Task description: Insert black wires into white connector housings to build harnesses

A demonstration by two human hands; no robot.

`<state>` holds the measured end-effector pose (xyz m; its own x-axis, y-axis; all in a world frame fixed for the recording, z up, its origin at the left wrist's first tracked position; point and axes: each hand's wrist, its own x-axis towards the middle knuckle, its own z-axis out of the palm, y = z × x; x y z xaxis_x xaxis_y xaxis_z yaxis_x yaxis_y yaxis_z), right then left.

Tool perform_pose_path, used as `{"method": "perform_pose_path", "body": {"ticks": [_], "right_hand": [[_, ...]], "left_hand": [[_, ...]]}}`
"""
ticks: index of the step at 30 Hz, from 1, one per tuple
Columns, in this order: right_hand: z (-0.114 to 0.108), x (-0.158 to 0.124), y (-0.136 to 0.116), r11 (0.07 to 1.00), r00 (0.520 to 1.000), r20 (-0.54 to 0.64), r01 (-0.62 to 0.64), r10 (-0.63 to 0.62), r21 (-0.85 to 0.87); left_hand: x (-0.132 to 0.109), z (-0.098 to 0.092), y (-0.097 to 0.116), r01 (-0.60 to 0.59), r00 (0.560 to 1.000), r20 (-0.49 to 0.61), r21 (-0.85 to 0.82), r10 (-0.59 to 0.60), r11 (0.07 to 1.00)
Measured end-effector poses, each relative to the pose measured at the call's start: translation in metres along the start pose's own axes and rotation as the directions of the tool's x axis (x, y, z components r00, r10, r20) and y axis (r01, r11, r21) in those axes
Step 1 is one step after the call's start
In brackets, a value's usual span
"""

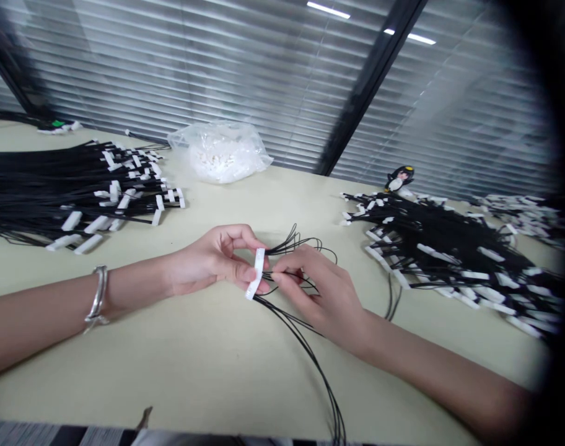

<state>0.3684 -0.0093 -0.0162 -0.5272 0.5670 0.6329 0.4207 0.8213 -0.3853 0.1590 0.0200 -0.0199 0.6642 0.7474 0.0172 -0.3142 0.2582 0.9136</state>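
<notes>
Between the thumb and fingers of my left hand (222, 260) is a long white plug connector (256, 274), held tilted above the table. Several thin black wires (305, 337) run out of its right side; some loop behind my right hand and others curve down past the table's front edge. My right hand (322, 291) pinches black wires close to the connector, thumb against forefinger. Its fingertips sit just right of the connector, apart from it. The exact wire ends inside the connector are hidden.
A large bundle of black cables with white connectors (91, 226) lies at the left, another cable pile (450, 248) at the right. A clear plastic bag (222, 152) of small white parts and a penguin figure (398, 178) stand at the back, before the window blinds (194, 68).
</notes>
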Motion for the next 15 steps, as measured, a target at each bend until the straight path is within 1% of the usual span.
{"method": "perform_pose_path", "body": {"ticks": [2,4,7,9,11,12,14,15], "right_hand": [[0.001,0.002,0.003,0.997,0.999,0.025,-0.031,0.033,-0.075],[0.003,0.005,0.009,0.980,0.996,0.080,-0.029,0.046,-0.196],[0.005,0.007,0.022,0.935,0.988,0.152,0.036,0.019,-0.353],[0.004,0.007,0.030,0.917,0.988,0.151,0.068,-0.009,-0.393],[0.003,0.005,0.034,0.901,0.991,0.118,0.104,-0.059,-0.422],[0.002,0.005,0.034,0.883,0.989,0.100,0.141,-0.107,-0.447],[0.001,0.003,0.031,0.831,0.969,0.095,0.246,-0.229,-0.500],[0.001,0.003,0.028,0.803,0.952,0.121,0.302,-0.280,-0.514]], "left_hand": [[0.002,0.001,-0.002,-0.025,0.998,-0.059,0.049,0.028,0.998],[0.004,0.001,-0.004,-0.043,0.984,-0.168,0.121,0.063,0.992],[0.006,0.001,-0.005,-0.079,0.939,-0.310,0.221,0.147,0.972],[0.006,0.001,-0.005,-0.114,0.906,-0.372,0.246,0.202,0.963],[0.007,0.000,-0.004,-0.128,0.880,-0.422,0.227,0.216,0.965],[0.007,0.000,-0.004,-0.127,0.875,-0.437,0.208,0.208,0.970],[0.007,0.001,-0.004,-0.120,0.875,-0.444,0.188,0.194,0.975],[0.007,0.002,-0.004,-0.122,0.877,-0.440,0.190,0.196,0.974]]}}
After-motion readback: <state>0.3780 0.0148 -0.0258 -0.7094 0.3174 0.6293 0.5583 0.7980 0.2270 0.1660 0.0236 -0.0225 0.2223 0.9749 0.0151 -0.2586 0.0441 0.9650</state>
